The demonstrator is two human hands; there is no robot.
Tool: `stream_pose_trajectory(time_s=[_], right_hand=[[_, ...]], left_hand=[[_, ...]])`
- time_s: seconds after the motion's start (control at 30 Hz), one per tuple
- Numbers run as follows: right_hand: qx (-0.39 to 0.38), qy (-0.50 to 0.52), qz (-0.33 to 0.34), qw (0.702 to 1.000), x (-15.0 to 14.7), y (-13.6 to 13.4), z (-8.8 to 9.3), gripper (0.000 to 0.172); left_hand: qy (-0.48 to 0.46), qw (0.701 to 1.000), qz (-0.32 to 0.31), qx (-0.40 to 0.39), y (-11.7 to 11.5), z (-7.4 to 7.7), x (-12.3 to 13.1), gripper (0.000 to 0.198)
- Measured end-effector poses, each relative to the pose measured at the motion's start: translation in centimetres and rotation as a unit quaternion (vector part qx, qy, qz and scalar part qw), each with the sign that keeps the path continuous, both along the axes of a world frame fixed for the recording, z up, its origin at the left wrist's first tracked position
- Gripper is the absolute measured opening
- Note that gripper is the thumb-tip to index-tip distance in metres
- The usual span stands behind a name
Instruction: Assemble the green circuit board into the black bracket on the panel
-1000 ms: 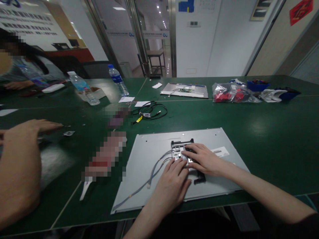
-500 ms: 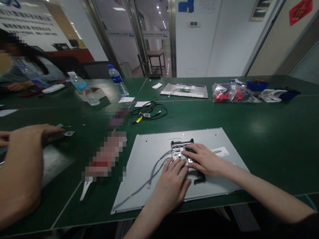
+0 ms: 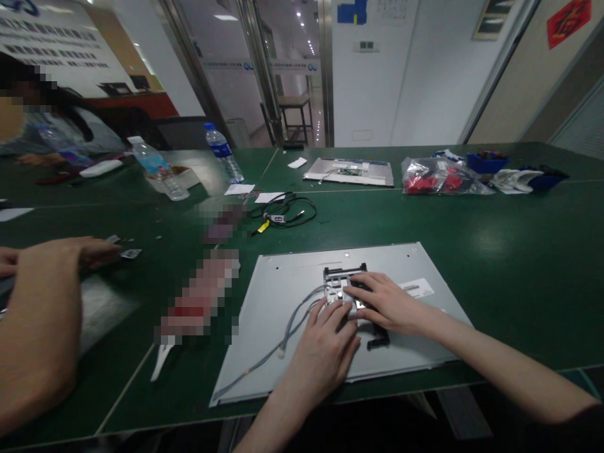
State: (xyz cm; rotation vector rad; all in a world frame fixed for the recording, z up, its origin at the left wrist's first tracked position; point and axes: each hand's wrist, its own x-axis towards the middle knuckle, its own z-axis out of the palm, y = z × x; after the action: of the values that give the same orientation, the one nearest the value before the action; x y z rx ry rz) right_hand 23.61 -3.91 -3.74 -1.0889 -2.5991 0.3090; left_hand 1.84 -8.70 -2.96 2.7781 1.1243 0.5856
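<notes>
A grey metal panel (image 3: 415,264) lies flat on the green table (image 3: 519,239) in front of me. At its middle sits a small black-framed bracket part (image 3: 340,277) with grey cables (image 3: 295,314) running off to the left. My left hand (image 3: 325,352) rests on the panel with its fingers stretched onto the part's near side. My right hand (image 3: 384,302) lies across the part from the right, fingers curved down onto it. Whether either hand grips the part is hidden by the fingers.
Another person's arm (image 3: 38,314) reaches over the table at the left. Water bottles (image 3: 158,167), a coiled black cable (image 3: 285,211), a second panel (image 3: 352,171), a plastic bag of red parts (image 3: 438,176) and blue bins (image 3: 488,160) lie farther back.
My left hand's fingers have shifted slightly on the part. The other person's hand at the left has drawn back a little. The panel stays put.
</notes>
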Motion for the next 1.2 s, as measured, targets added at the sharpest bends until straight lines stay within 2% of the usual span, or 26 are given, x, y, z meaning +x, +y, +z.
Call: stream_pose_trajectory(time_s=[1.2], right_hand=[[-0.003, 0.011, 0.006, 1.0, 0.05, 0.1, -0.06, 0.049]], left_hand=[[-0.01, 1.0, -0.006, -0.016, -0.07, 0.09, 0.06, 0.021]])
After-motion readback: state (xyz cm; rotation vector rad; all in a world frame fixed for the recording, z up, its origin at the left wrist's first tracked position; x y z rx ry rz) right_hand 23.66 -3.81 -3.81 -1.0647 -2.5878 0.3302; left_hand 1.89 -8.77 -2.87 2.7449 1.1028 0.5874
